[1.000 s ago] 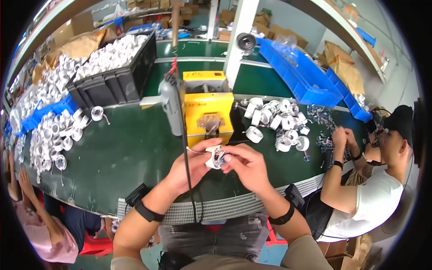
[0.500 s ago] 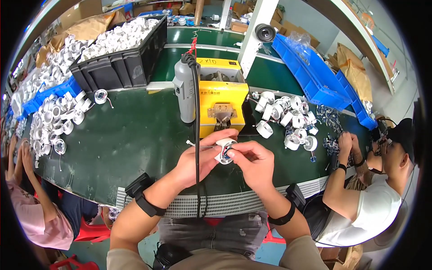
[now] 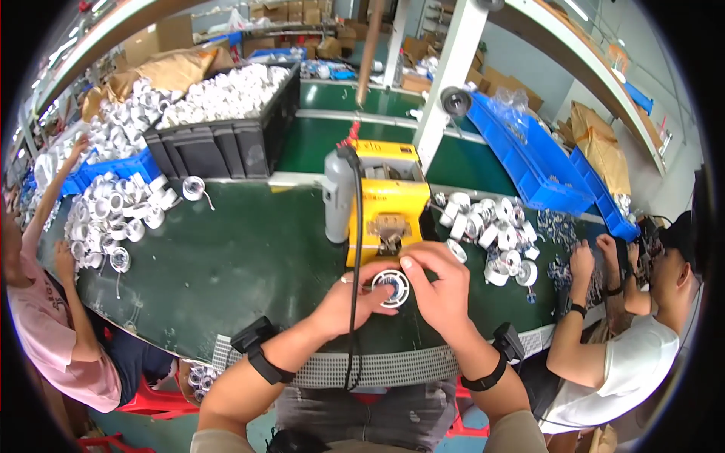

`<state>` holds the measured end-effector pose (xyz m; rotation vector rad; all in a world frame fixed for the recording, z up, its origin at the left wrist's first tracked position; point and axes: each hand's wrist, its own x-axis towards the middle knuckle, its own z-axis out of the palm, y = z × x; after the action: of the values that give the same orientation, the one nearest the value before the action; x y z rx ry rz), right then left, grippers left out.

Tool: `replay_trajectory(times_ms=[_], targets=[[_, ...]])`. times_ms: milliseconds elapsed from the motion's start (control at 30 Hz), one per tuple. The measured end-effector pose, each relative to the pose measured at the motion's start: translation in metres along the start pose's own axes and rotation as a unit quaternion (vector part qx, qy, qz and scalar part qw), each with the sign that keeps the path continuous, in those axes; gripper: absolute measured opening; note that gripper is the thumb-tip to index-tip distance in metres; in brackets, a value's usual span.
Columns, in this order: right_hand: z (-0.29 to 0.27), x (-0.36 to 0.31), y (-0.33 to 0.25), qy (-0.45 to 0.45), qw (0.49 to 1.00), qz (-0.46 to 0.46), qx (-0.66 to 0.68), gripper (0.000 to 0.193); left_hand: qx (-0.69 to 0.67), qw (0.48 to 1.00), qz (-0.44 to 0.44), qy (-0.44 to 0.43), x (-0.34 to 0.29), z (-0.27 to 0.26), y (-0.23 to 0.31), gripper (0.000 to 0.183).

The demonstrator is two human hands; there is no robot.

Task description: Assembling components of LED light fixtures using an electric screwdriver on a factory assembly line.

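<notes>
My left hand (image 3: 338, 303) grips a white round housing (image 3: 393, 303) with a slotted rim, its open face turned up toward me. My left thumb reaches into the middle, onto a small dark blue circuit board. Close against the far right side of the housing is my right hand (image 3: 439, 291), thumb and fingertips drawn together at the top. Whatever lies between those fingertips is too small to make out. Just beyond my hands stands a yellow machine (image 3: 389, 215) with a metal fixture on its front. A grey cylindrical tool (image 3: 338, 196) on a black cable hangs beside it.
Loose white housings (image 3: 113, 211) are heaped at the left, others (image 3: 495, 230) at the right. A black crate (image 3: 219, 143) full of white parts stands behind. Blue trays (image 3: 536, 166) line the right. Co-workers sit on both sides. The black cable hangs across my left hand.
The housing has turned so its ringed face shows more fully. My right thumb has left its middle for the far edge, and my left thumb is now inside. The whole view has shifted.
</notes>
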<state>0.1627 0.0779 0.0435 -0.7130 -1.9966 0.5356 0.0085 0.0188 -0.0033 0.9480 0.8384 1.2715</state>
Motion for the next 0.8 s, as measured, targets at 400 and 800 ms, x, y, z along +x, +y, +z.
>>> replay_trajectory(times_ms=[400,800], targets=[[0.076,0.042,-0.028,0.059,0.959,0.018,0.276,0.048,0.056,0.991,-0.095,0.071,0.003,-0.007,-0.006,0.032],[0.033,0.080,-0.004,0.253,0.915,0.034,0.313,0.054,0.029,0.979,-0.149,0.134,0.011,-0.011,-0.004,0.027]])
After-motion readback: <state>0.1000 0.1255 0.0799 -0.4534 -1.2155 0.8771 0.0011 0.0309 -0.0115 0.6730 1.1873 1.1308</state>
